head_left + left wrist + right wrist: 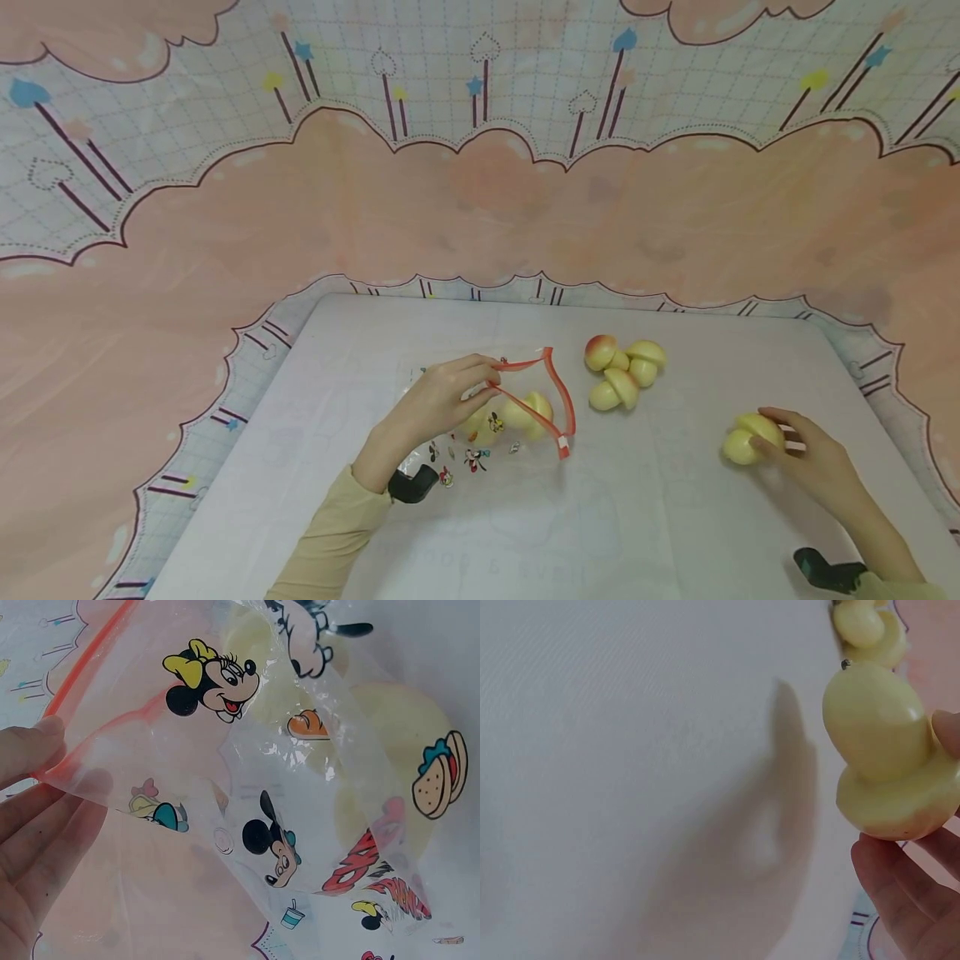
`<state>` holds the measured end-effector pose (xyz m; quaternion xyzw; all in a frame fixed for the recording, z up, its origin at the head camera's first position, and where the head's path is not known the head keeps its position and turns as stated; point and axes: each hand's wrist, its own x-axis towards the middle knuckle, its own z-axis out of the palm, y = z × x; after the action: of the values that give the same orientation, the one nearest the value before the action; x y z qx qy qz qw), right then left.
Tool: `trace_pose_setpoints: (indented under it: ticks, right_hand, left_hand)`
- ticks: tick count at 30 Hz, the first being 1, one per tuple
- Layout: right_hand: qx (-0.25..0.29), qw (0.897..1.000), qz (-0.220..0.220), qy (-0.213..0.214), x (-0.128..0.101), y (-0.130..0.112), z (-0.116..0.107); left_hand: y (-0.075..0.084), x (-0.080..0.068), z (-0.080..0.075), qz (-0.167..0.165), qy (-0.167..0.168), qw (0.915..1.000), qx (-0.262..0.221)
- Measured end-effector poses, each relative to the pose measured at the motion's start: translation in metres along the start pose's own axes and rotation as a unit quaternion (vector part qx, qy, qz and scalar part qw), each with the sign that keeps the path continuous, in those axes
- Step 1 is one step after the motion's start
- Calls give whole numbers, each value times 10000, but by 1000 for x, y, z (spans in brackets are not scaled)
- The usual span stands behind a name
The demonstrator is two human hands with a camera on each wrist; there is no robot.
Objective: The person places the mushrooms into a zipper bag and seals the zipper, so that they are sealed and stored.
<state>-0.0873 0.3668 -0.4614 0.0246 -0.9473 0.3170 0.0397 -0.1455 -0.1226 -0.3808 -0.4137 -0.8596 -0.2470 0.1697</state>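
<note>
My left hand (450, 392) pinches the red rim of the clear printed bag (561, 387); yellow mushroom-shaped pieces (537, 412) lie inside. Just right of the bag, three similar pieces (622, 387) rest on the worktop (675, 517). Farther right, my right hand (813, 458) grips another piece (742, 448) over the worktop.

the right grip (915, 896) holds a yellow mushroom shape (877, 735), more yellow pieces (861, 624) beyond.
</note>
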Motion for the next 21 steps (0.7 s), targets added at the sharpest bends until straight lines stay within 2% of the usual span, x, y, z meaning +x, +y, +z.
trace_pose_setpoints:
  ticks: [8, 21]
  right_hand:
    - [287, 9981, -386, 384, 2, -18, 5]
    - [405, 9966, -560, 452, 5, -48, 12]
  left_hand:
    - [1, 0, 0, 26, 11, 10000, 36]
    - [1, 0, 1, -32, -12, 10000, 17]
